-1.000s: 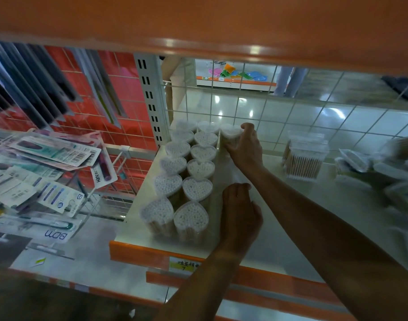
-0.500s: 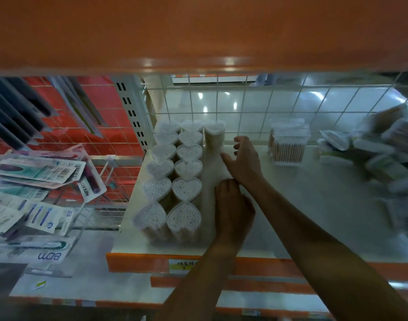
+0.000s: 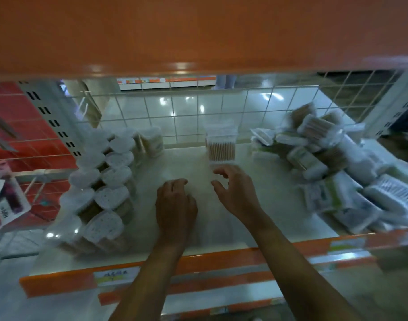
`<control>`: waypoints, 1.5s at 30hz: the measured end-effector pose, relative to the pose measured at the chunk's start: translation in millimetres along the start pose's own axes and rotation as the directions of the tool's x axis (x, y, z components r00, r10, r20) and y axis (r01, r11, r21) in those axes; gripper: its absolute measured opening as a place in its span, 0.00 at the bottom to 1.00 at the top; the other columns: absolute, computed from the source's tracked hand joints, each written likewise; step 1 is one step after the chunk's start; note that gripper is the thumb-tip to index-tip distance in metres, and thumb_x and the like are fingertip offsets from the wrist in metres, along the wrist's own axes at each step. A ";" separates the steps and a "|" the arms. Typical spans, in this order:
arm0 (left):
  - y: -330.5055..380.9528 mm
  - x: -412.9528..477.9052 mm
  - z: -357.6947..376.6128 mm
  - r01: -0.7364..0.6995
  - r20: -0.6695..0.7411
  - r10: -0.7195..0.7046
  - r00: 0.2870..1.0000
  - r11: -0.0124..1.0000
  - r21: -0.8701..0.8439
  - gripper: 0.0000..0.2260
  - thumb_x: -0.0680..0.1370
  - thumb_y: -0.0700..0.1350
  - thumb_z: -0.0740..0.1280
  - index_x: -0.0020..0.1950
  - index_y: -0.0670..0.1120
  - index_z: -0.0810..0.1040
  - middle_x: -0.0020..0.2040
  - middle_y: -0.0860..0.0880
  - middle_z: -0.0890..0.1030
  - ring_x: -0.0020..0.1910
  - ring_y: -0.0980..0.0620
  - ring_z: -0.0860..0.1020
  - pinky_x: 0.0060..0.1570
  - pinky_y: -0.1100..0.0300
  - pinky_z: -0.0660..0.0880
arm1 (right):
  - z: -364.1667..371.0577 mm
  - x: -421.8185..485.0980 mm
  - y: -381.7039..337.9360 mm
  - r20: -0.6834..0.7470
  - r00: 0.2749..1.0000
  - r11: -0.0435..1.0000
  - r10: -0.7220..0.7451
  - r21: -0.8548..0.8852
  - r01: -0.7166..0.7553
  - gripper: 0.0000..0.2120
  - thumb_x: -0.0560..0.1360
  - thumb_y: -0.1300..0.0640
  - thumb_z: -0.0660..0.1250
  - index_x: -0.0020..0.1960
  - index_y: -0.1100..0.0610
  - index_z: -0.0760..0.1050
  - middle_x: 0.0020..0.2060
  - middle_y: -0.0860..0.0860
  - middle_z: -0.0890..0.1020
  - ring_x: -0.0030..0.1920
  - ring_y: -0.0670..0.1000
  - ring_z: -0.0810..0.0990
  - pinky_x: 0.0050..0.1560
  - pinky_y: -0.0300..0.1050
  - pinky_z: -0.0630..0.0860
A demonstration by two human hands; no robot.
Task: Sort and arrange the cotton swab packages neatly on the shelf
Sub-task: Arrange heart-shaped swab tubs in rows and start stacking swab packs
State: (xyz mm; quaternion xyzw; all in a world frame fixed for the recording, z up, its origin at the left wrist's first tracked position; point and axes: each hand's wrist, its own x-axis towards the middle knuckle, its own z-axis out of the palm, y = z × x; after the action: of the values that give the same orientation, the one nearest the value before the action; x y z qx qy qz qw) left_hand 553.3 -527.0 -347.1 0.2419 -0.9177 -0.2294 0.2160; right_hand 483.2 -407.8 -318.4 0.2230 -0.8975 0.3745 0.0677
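My right hand (image 3: 235, 193) has its fingers (image 3: 230, 172) spread and empty, aimed at the lone swab box (image 3: 220, 148) at the back of the shelf (image 3: 175, 163), probably to align it. My left hand (image 3: 175, 205) hangs loosely curled, apparently empty. The heart packs (image 3: 110, 181) stand in rows on the left.

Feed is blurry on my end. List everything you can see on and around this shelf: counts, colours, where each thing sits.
Heart-shaped swab boxes: two rows, count blurred, clear with white tops, shelf's left side.
Taller swab box: one, clear, back, right of the rows.
Square swab box: one, clear with tan sticks, back centre.
Bagged swab packages: loose pile, white and tan, right side.
Shelf: one, white, orange front edge.
Wire grid: one, white, behind the shelf.
Upper shelf: one, orange, overhead.
Price label: one, yellowish, front edge.
Left hand: empty, over shelf centre.
Right hand: empty, before the square swab box.
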 end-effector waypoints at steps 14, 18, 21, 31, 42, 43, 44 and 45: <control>69.2 -7.4 37.0 -0.200 0.012 0.200 0.980 0.980 0.020 0.18 0.63 0.37 0.72 0.53 0.43 0.80 0.49 0.44 0.80 0.52 0.40 0.76 0.49 0.52 0.75 | -94.0 8.9 80.8 -0.378 0.926 0.940 -0.017 -0.321 -0.113 0.13 0.64 0.67 0.68 0.48 0.61 0.77 0.46 0.61 0.78 0.49 0.62 0.74 0.49 0.48 0.66; 78.9 -12.3 40.7 -0.210 0.026 0.211 0.977 0.977 -0.040 0.17 0.65 0.38 0.72 0.54 0.43 0.80 0.49 0.43 0.79 0.52 0.40 0.76 0.52 0.51 0.74 | -105.2 17.0 106.6 -0.282 0.954 0.880 0.101 -0.423 -0.218 0.18 0.65 0.64 0.68 0.54 0.62 0.73 0.51 0.62 0.77 0.52 0.64 0.74 0.54 0.52 0.67; 82.8 -15.9 42.9 -0.213 0.049 0.217 0.975 0.974 -0.074 0.17 0.67 0.38 0.71 0.55 0.43 0.79 0.51 0.43 0.78 0.54 0.41 0.75 0.55 0.51 0.72 | -110.4 17.6 111.9 -0.234 0.954 0.835 0.186 -0.473 -0.279 0.22 0.66 0.63 0.68 0.59 0.63 0.70 0.54 0.63 0.76 0.54 0.65 0.73 0.54 0.54 0.70; 82.2 -18.7 40.7 -0.155 0.100 0.173 0.980 0.974 -0.165 0.17 0.70 0.39 0.70 0.59 0.44 0.78 0.56 0.44 0.78 0.59 0.42 0.72 0.60 0.53 0.68 | -113.3 28.9 110.7 -0.152 0.930 0.787 0.336 -0.497 -0.366 0.26 0.70 0.60 0.68 0.66 0.61 0.63 0.59 0.64 0.72 0.58 0.67 0.70 0.57 0.60 0.69; 82.6 -20.3 38.3 -0.147 0.105 0.177 0.979 0.959 -0.240 0.19 0.69 0.41 0.68 0.60 0.45 0.77 0.55 0.44 0.78 0.57 0.43 0.73 0.58 0.56 0.68 | -111.1 23.6 87.1 -0.119 0.966 0.951 0.229 -0.184 -0.248 0.26 0.66 0.62 0.69 0.64 0.58 0.70 0.57 0.59 0.75 0.57 0.61 0.72 0.53 0.48 0.66; 82.2 -20.1 37.7 -0.154 0.100 0.182 0.978 0.958 -0.241 0.20 0.69 0.41 0.69 0.60 0.45 0.77 0.55 0.44 0.78 0.57 0.43 0.73 0.58 0.56 0.68 | -108.4 22.8 83.7 -0.120 0.970 0.960 0.213 -0.156 -0.231 0.26 0.66 0.61 0.70 0.63 0.58 0.71 0.55 0.58 0.76 0.55 0.60 0.73 0.51 0.46 0.66; 81.9 -19.9 36.9 -0.162 0.094 0.189 0.977 0.957 -0.242 0.20 0.69 0.40 0.70 0.61 0.44 0.76 0.56 0.44 0.78 0.58 0.43 0.73 0.57 0.57 0.68 | -105.8 21.6 80.0 -0.116 0.974 0.970 0.195 -0.125 -0.209 0.25 0.65 0.61 0.70 0.62 0.57 0.72 0.54 0.57 0.77 0.53 0.58 0.75 0.50 0.44 0.68; 81.8 -19.8 35.8 -0.169 0.089 0.196 0.977 0.955 -0.244 0.21 0.69 0.39 0.70 0.62 0.44 0.76 0.57 0.44 0.78 0.58 0.43 0.73 0.57 0.58 0.67 | -103.0 20.4 76.8 -0.103 0.979 0.979 0.176 -0.088 -0.185 0.25 0.65 0.61 0.71 0.61 0.57 0.73 0.51 0.55 0.78 0.51 0.57 0.76 0.49 0.44 0.70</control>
State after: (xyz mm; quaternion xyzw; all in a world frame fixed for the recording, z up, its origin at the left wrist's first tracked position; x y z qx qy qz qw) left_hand 522.5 -441.3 -338.5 0.1155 -0.9132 -0.3286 0.2114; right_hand 425.7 -295.0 -288.6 0.1191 -0.9269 0.3451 0.0869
